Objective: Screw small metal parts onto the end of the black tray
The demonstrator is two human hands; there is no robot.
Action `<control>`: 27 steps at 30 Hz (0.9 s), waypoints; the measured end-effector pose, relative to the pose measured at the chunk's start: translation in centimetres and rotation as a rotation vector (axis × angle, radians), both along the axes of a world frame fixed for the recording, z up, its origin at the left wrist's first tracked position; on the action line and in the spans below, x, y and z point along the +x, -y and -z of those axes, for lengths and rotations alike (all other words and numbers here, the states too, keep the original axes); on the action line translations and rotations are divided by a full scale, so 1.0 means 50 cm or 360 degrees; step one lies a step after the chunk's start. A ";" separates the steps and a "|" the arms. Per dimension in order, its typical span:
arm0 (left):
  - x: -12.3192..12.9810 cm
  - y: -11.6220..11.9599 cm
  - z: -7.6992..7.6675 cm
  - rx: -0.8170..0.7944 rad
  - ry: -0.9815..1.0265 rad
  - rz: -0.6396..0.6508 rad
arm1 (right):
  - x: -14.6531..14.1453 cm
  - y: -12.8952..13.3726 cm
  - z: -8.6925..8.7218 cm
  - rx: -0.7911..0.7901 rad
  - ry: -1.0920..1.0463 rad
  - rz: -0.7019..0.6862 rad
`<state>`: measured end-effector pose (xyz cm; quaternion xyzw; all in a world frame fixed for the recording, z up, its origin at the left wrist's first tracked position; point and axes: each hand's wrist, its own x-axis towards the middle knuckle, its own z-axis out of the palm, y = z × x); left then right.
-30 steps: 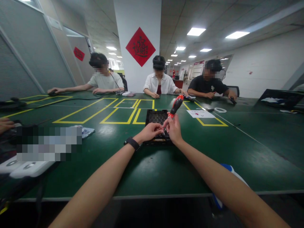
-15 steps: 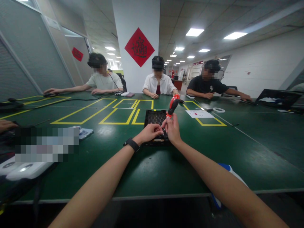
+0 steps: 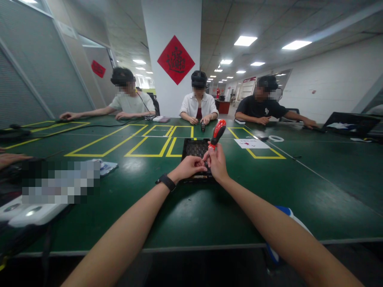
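Observation:
A red and black screwdriver (image 3: 219, 132) rises handle-up from my right hand (image 3: 218, 164), whose fingers are wrapped round its lower part. Its tip is hidden by my fingers. My left hand (image 3: 190, 167) is pinched close beside it, fingertips nearly meeting those of the right; anything between them is too small to make out. Both hands are over a shallow black case (image 3: 193, 147) with a dark, patterned inside, lying on the green table (image 3: 191, 211). My wrists cover part of the case's near side.
Yellow tape (image 3: 143, 155) marks rectangles on the table. A white paper (image 3: 251, 143) and a roll of white tape (image 3: 275, 138) lie to the right. At left is a white device (image 3: 38, 211), partly blurred out. Three people sit opposite; the middle person holds a dark tool (image 3: 203, 126).
My hands and the case stay nearly in place, with the screwdriver tilted slightly differently. Across the table, the middle person's hand has brought the dark tool from the right to in front of the body.

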<state>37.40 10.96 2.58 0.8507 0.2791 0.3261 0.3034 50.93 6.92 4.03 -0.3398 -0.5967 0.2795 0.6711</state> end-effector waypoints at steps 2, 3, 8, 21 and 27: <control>-0.001 -0.001 0.001 0.0006 -0.0011 0.0019 | 0.000 -0.001 0.000 -0.0014 -0.0010 -0.0047; -0.001 -0.001 0.001 -0.0004 -0.0012 0.0039 | 0.000 -0.001 0.000 -0.0022 -0.0020 -0.0063; 0.003 0.003 -0.002 -0.0134 0.0086 0.0168 | 0.001 -0.006 0.001 -0.0072 -0.0045 -0.0039; -0.001 -0.003 -0.001 0.0125 -0.0035 -0.0060 | 0.003 -0.005 0.003 0.0033 -0.0032 0.0054; 0.000 0.000 -0.006 0.0201 -0.0098 0.0007 | 0.006 -0.015 0.007 0.0000 -0.0092 0.0114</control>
